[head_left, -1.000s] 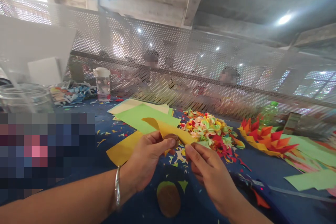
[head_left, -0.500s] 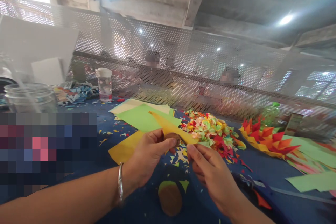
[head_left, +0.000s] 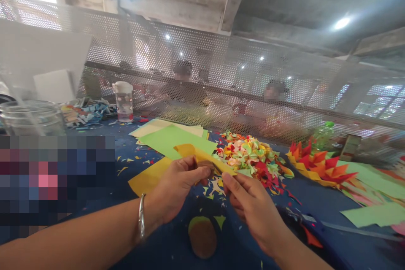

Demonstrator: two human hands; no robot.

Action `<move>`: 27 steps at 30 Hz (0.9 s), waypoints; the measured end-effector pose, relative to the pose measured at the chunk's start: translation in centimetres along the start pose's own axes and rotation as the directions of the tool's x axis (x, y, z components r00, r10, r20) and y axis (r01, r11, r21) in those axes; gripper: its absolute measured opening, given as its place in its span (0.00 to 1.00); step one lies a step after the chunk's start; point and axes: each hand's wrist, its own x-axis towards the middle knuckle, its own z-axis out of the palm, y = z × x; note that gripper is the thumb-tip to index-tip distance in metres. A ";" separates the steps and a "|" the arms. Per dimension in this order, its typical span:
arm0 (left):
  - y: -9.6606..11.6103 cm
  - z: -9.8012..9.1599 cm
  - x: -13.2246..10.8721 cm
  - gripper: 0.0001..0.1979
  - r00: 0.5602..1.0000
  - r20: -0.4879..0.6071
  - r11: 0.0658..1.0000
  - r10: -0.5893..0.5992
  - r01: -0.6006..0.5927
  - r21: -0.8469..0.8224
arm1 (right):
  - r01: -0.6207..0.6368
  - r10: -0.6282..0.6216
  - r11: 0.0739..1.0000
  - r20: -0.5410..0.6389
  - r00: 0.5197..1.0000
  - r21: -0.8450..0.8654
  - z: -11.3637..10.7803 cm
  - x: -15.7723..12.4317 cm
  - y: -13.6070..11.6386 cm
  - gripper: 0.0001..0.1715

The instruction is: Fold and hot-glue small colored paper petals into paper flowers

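My left hand (head_left: 182, 181), with a silver bangle at the wrist, pinches a sheet of yellow paper (head_left: 196, 152) together with a flat brown piece (head_left: 205, 163). My right hand (head_left: 242, 194) is closed at the paper's right end. A thin dark blade, apparently of scissors (head_left: 217, 169), runs from its fingertips to the paper; the handles are hidden in the fingers. Below the hands, on the dark blue table (head_left: 164, 244), lies a brown oval piece (head_left: 203, 238) with a green edge showing behind it. Small paper scraps (head_left: 217, 187) are scattered between the hands.
Green sheets (head_left: 177, 139) and another yellow sheet (head_left: 147, 177) lie beyond my left hand. A heap of small colourful paper pieces (head_left: 249, 152), red-orange folded shapes (head_left: 319, 166) and a green-capped bottle (head_left: 324, 135) are rightward. A glass jar (head_left: 31, 118) and a white-lidded bottle (head_left: 124, 103) stand left.
The yellow paper's far left end has turned and curled over more, and the sheet has tilted slightly in the fingers. Both hands keep nearly the same place; the whole view has shifted a little.
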 end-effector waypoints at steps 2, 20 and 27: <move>-0.1 -0.2 0.1 0.06 1.000 -0.022 1.000 -0.004 0.004 0.005 | -0.019 0.018 1.000 0.011 1.000 0.013 0.0 0.0 0.0 0.27; 0.3 -0.9 0.7 0.06 0.992 -0.091 0.968 0.084 -0.059 0.245 | -0.098 0.097 0.995 0.056 0.994 0.025 -0.4 -0.1 -0.5 0.26; 0.4 -0.3 -0.1 0.08 1.000 0.017 0.986 -0.011 0.008 0.167 | -0.101 0.098 0.993 0.061 0.993 0.053 -0.4 -0.1 -0.4 0.26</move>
